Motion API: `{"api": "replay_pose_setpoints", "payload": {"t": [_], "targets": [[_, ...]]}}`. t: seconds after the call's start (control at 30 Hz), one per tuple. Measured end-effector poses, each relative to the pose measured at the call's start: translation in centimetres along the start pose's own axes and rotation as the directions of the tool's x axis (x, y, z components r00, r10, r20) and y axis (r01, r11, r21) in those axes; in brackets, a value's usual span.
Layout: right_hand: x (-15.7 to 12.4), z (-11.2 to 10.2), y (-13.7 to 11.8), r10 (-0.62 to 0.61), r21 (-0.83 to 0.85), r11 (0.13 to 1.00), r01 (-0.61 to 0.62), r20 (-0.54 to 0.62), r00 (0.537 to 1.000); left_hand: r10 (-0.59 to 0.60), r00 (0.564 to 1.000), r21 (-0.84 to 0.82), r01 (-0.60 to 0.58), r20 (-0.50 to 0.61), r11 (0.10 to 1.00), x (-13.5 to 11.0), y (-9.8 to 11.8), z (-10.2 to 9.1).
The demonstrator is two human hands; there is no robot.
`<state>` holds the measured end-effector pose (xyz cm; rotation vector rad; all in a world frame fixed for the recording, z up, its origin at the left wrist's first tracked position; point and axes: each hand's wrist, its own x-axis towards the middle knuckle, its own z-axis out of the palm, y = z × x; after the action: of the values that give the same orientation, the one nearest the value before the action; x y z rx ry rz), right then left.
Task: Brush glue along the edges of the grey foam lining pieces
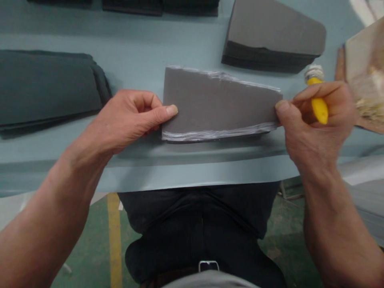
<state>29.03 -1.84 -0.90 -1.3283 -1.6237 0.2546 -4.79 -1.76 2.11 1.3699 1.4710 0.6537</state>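
A tapered dark grey sheet piece [220, 102], white glue-like smears along its two long edges, is held level just above the table, apparently with more layers beneath it. My left hand [132, 116] pinches its wide end, thumb on top. At the narrow end, my right hand [318, 116] grips the corner between thumb and finger. That same hand also keeps a yellow-handled brush [319, 106] tucked among its fingers, its whitish end pointing away from me. The undersides of both hands' fingers are partly hidden.
A stack of similar grey pieces [276, 32] lies at the back right. Dark green pieces [48, 88] are piled on the left, with more dark stacks [162, 6] along the far edge. A glue-stained board [367, 76] sits at the right. Pale blue-green sheeting [135, 44] covers the table.
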Motion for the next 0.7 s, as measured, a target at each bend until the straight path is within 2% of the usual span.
{"api": "replay_pose_setpoints", "payload": {"t": [0.3,0.53,0.7], "targets": [[-0.1,-0.1,0.0,-0.007,-0.02,1.0,0.007,-0.014,1.0,0.034,0.999,-0.025,-0.034,0.002,0.999,0.1,-0.6,0.0],[-0.1,0.1,0.1,0.033,-0.002,0.999,-0.034,-0.025,0.999,-0.035,0.999,0.024,0.034,0.013,0.999,-0.5,0.4,0.1],[-0.1,0.3,0.1,0.041,-0.003,0.999,-0.041,-0.025,0.999,-0.021,0.999,0.087,0.024,-0.036,0.996,-0.7,0.9,0.3]]}}
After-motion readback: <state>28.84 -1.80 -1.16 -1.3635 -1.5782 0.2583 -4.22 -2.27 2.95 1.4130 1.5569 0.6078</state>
